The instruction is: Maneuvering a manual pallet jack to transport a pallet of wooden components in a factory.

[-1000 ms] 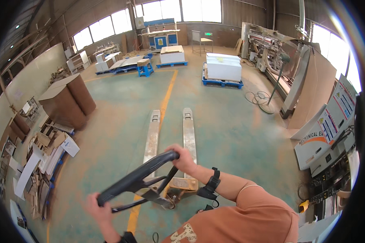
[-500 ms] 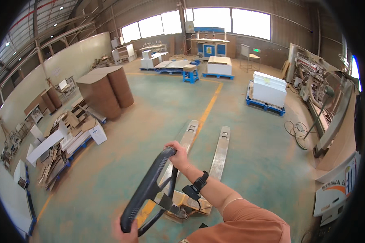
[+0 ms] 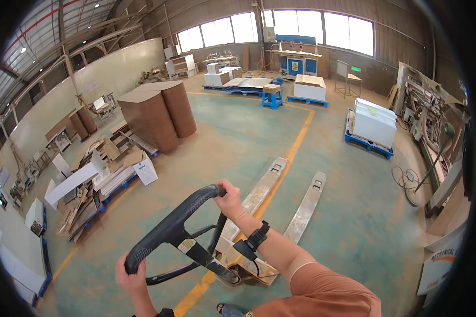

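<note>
A yellow hand pallet truck stands on the green floor, its black looped handle (image 3: 166,224) tilted toward me. My left hand (image 3: 132,277) is closed round the handle's lower left end. Round its upper right end, my right hand (image 3: 228,201) is closed too, a black strap with a small device (image 3: 253,239) on that wrist. Beyond the handle, the truck's two worn forks, a left fork (image 3: 260,194) and a right fork (image 3: 305,207), point away from me with nothing on them. The left one lies beside the yellow floor line (image 3: 296,142).
Left, a pallet of scrap boards (image 3: 103,179) stands before tall brown curved panels (image 3: 153,119). At the right, a blue pallet carries white panels (image 3: 374,124), near a standing fan (image 3: 431,164) and cable. Farther back are a blue stool (image 3: 271,98) and another loaded pallet (image 3: 309,89).
The handle has swung to the left, and both hands went with it. The forks now point more to the right. The surroundings have shifted right in the picture.
</note>
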